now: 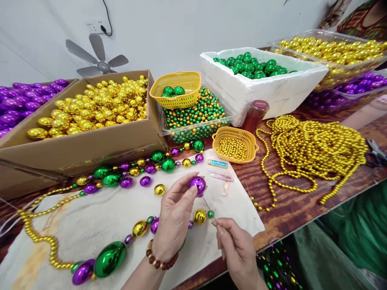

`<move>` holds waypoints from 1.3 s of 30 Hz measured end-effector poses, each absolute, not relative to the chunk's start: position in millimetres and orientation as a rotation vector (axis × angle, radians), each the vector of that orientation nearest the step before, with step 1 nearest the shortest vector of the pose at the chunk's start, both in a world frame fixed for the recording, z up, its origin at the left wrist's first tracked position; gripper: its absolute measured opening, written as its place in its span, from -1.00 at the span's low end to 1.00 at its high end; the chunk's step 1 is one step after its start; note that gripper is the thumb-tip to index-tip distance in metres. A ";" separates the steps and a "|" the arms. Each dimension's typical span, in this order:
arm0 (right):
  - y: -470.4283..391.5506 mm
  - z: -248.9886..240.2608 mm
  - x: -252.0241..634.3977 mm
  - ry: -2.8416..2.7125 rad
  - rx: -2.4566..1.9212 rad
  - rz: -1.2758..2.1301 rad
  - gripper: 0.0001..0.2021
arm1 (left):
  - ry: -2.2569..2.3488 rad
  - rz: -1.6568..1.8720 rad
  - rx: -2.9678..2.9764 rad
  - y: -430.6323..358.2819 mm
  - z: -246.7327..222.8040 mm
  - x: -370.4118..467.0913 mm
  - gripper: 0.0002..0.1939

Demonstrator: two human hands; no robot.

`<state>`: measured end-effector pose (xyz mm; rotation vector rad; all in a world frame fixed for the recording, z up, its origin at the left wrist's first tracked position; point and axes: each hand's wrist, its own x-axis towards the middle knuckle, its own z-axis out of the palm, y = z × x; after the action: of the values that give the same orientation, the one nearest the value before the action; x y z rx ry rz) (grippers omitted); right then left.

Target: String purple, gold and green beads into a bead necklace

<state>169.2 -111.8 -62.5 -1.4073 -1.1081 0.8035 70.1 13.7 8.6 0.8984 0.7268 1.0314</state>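
My left hand, with a dark bead bracelet at the wrist, is closed on a shiny purple bead between thumb and fingertips. A thin needle slants from that bead down to my right hand, whose thumb and finger pinch its lower end. The small green bead lies at the needle, close to a round gold bead. Below my left hand a strand of mixed beads runs left past a large green bead to a gold bead chain; my hand hides part of it.
A finished-looking bead strand crosses the white cloth. Behind stand a cardboard box of gold beads, a white foam box and a yellow basket. Gold chains and scissors lie right. Another person's arm shows there.
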 end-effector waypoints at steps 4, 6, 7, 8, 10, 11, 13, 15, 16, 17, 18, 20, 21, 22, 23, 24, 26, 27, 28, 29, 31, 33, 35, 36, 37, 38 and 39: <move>-112.8 -61.5 171.2 -1.125 -1.419 0.774 -0.80 | 0.696 1.033 0.899 10.5 10.5 81.4 -0.71; -114.2 -64.7 168.5 -1.077 -1.407 0.749 -0.79 | 0.697 1.018 0.895 9.5 11.4 81.6 -0.70; -114.9 -66.8 166.8 -1.046 -1.403 0.730 -0.79 | 0.701 1.009 0.895 9.1 11.6 80.5 -0.70; -115.4 -68.8 165.4 -1.023 -1.400 0.713 -0.79 | 0.707 1.000 0.898 8.6 11.5 79.0 -0.71; -115.4 -71.0 163.3 -0.996 -1.408 0.688 -0.79 | 0.727 0.990 0.909 7.1 10.2 75.7 -0.72; -114.5 -70.5 163.0 -0.990 -1.416 0.682 -0.79 | 0.737 0.983 0.921 5.7 8.7 74.5 -0.72; -110.9 -66.6 163.9 -0.990 -1.428 0.687 -0.79 | 0.750 0.927 0.961 1.2 4.1 73.8 -0.71; -105.0 -60.0 166.9 -0.997 -1.429 0.715 -0.78 | 0.754 0.839 1.003 -4.7 -2.2 74.8 -0.71; -101.8 -56.7 169.0 -1.005 -1.427 0.745 -0.77 | 0.758 0.810 1.018 -7.3 -5.4 75.4 -0.71; -98.9 -53.8 171.4 -1.011 -1.424 0.786 -0.76 | 0.770 0.801 1.028 -9.4 -8.4 76.0 -0.71; -96.4 -51.7 174.0 -1.022 -1.416 0.840 -0.75 | 0.789 0.806 1.038 -10.5 -10.8 76.2 -0.70; -93.7 -50.1 179.1 -1.046 -1.381 0.939 -0.74 | 0.829 0.816 1.071 -9.4 -13.8 75.9 -0.68; -93.4 -50.5 181.4 -1.059 -1.351 0.975 -0.73 | 0.842 0.807 1.090 -7.4 -14.2 75.6 -0.67; -93.8 -51.6 183.5 -1.063 -1.315 1.000 -0.72 | 0.848 0.793 1.105 -4.8 -14.1 75.3 -0.66; -94.5 -53.1 185.3 -1.054 -1.280 1.018 -0.71 | 0.849 0.783 1.113 -1.9 -13.5 75.5 -0.66; -95.2 -54.8 186.8 -1.027 -1.249 1.035 -0.69 | 0.849 0.784 1.112 0.8 -12.6 76.1 -0.66; -96.1 -58.5 189.2 -0.915 -1.223 1.079 -0.69 | 0.849 0.809 1.101 4.7 -10.5 79.2 -0.67; -95.8 -60.3 190.3 -0.836 -1.230 1.098 -0.71 | 0.852 0.821 1.105 5.2 -9.8 81.4 -0.68; -95.2 -62.3 191.4 -0.756 -1.244 1.113 -0.73 | 0.854 0.821 1.121 4.8 -9.5 83.7 -0.69; -94.2 -64.4 192.6 -0.685 -1.261 1.121 -0.74 | 0.848 0.800 1.154 3.7 -9.8 85.8 -0.71; -91.9 -69.3 195.8 -0.592 -1.285 1.112 -0.73 | 0.816 0.695 1.272 1.0 -11.6 87.9 -0.71; -90.2 -75.3 200.1 -0.546 -1.291 1.081 -0.72 | 0.787 0.559 1.423 3.3 -12.4 86.6 -0.67; -89.5 -81.3 204.8 -0.478 -1.294 1.043 -0.71 | 0.809 0.507 1.586 18.3 -7.2 83.4 -0.62; -89.5 -84.0 206.9 -0.434 -1.291 1.026 -0.71 | 0.838 0.528 1.684 32.2 -1.1 82.1 -0.61; -89.5 -86.5 208.5 -0.391 -1.285 1.010 -0.71 | 0.877 0.580 1.794 50.6 7.3 81.8 -0.62; -89.6 -88.9 209.6 -0.358 -1.276 0.997 -0.71 | 0.921 0.651 1.922 72.8 17.7 82.7 -0.64; -89.6 -91.2 210.0 -0.339 -1.266 0.986 -0.70 | 0.967 0.715 2.061 98.0 29.3 85.2 -0.67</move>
<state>210.0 -89.6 -91.2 -1.2657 -0.3388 0.9860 85.2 98.0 29.3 2.0605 0.9673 0.7147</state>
